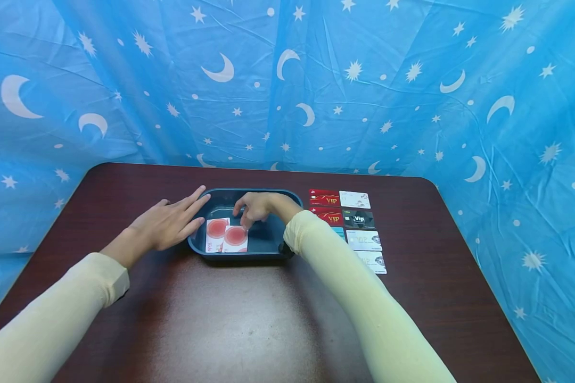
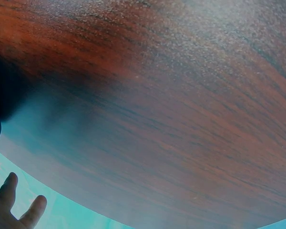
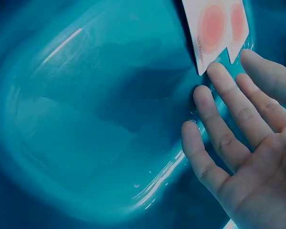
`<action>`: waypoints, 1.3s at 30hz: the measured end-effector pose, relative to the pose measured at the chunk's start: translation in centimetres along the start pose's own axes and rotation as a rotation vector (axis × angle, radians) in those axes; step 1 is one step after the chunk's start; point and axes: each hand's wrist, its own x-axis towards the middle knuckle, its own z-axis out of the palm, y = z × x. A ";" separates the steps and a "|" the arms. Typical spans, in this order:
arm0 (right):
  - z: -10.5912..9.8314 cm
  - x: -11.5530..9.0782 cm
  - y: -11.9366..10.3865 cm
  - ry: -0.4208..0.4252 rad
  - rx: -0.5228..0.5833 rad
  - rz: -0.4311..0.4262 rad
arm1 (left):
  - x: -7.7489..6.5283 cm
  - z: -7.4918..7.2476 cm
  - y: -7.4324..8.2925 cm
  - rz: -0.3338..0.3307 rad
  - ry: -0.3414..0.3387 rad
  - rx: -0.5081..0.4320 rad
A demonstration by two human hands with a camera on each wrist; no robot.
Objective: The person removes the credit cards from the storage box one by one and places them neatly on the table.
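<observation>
Inside a dark blue tray (image 1: 268, 236) lie two white cards with pink circles: the left card (image 1: 214, 242) and the right card (image 1: 235, 246), which overlaps its edge. My left hand (image 1: 170, 221) stretches its fingers over the tray's left rim; in the left wrist view only part of the left hand (image 2: 5, 210) shows at the lower corner. My right hand (image 1: 259, 206) reaches down into the tray. Seen from the right wrist, the right hand (image 3: 257, 167) has loosely bent, spread fingers, with one fingertip close by a card's corner and nothing pinched.
Right of the tray, several cards lie in two columns, among them a red VIP card (image 1: 324, 198), a black Vip card (image 1: 359, 219) and a white card (image 1: 364, 240). My right forearm partly covers them. Behind the brown table (image 1: 230, 319) hangs a blue curtain (image 1: 287, 80).
</observation>
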 end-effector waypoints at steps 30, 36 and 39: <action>0.2 -1.2 -0.3 0.083 -0.161 -0.190 | -0.1 -0.1 0.0 0.009 0.006 0.023; 0.3 -1.9 -0.3 0.097 -0.167 -0.215 | 0.0 -0.2 0.1 0.005 -0.001 0.011; 0.3 -2.3 -0.1 0.093 -0.184 -0.243 | 0.0 -0.1 0.1 0.004 -0.002 0.005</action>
